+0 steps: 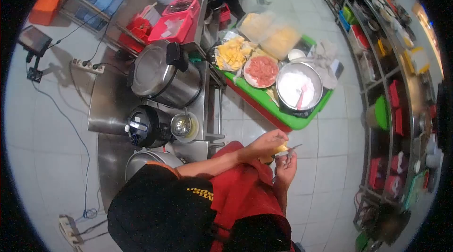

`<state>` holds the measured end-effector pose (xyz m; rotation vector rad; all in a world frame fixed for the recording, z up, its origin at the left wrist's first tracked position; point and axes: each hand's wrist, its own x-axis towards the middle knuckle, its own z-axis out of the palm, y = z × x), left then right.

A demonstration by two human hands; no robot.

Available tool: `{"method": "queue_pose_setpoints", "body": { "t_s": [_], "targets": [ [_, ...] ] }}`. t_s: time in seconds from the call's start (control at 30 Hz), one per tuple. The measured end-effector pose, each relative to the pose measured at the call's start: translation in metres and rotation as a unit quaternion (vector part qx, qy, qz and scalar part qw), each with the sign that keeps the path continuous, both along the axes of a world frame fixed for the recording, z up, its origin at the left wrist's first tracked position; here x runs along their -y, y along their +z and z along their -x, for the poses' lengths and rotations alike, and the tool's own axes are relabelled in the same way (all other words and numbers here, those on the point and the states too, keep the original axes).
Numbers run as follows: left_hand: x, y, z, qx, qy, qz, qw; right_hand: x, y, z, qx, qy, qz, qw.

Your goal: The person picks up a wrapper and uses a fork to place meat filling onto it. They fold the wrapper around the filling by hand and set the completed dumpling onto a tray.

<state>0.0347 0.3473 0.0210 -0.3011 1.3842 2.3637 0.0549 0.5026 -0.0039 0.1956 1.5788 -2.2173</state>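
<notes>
My left hand [270, 142] is closed around a small yellow dough wrapper [282, 148], held in front of my red apron. Close below it, my right hand [286, 168] pinches a thin dark utensil [296, 146]; its exact kind is too small to tell. Ahead stands a green-topped crate [264, 107]. On it are a pile of yellow wrappers [233, 53], a plate of pink minced meat [261, 71], and a steel bowl [320, 96] of white powder with a pink-handled tool [301, 98] in it. Clear plastic boxes [281, 42] sit at the back.
On my left, a steel counter [108, 115] carries a large cooker [160, 75], a black rice cooker [147, 126] and a small metal bowl [183, 124]. Pink baskets [172, 29] stand beyond. Shelving [373, 82] runs along the right. Cables [71, 119] trail over the left floor.
</notes>
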Motion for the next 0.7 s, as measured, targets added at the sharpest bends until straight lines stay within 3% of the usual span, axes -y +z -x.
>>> {"method": "queue_pose_setpoints", "body": {
  "t_s": [0.03,0.07,0.17,0.3,0.37,0.5,0.63,0.7],
  "targets": [
    [-0.002,-0.001,-0.001,-0.018,0.017,0.015,1.000,-0.001,-0.003,0.006,-0.009,0.016,0.016,1.000],
    [0.004,-0.004,0.004,-0.015,0.027,-0.059,0.998,0.008,-0.005,0.018,-0.032,0.029,0.035,0.998],
    [0.004,-0.002,0.002,-0.007,0.065,0.001,0.998,0.004,-0.007,0.035,-0.045,0.067,0.072,0.994],
    [0.007,0.007,-0.003,0.005,0.101,-0.019,0.995,0.006,-0.014,0.049,-0.030,0.088,0.126,0.988],
    [0.004,0.011,-0.004,-0.005,0.138,-0.086,0.987,0.003,-0.016,0.058,-0.042,0.113,0.110,0.986],
    [0.006,0.021,0.001,-0.036,0.127,-0.089,0.987,0.007,-0.002,0.071,-0.008,0.136,0.125,0.983],
    [-0.009,0.028,0.012,-0.024,0.133,-0.005,0.991,-0.007,-0.015,0.072,-0.006,0.130,0.111,0.985],
    [-0.013,0.032,0.016,-0.008,0.122,0.088,0.989,-0.013,0.008,0.072,0.009,0.119,0.117,0.986]
  ]
}}
